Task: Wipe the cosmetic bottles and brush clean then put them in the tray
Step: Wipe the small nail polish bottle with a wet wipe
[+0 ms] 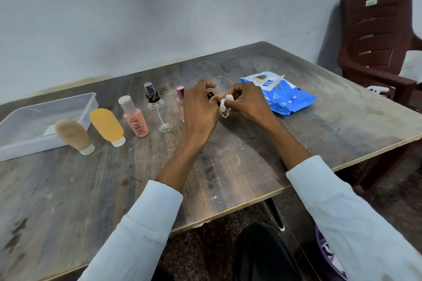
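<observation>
Two hands work just right of the pink bottle (pixel 180 104): left hand (pixel 201 109) fingers grip a small bottle (pixel 224 113), right hand (pixel 246 102) fingers pinch a wipe (pixel 228 98) on it; once clean, it likely goes to the tray (pixel 29 141) far left.

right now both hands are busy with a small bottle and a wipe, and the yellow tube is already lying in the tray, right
Not quite. The head view shows the yellow tube standing on the table beside the tray, not in it. The rest holds: the left hand and right hand work a small bottle with a wipe.
</observation>
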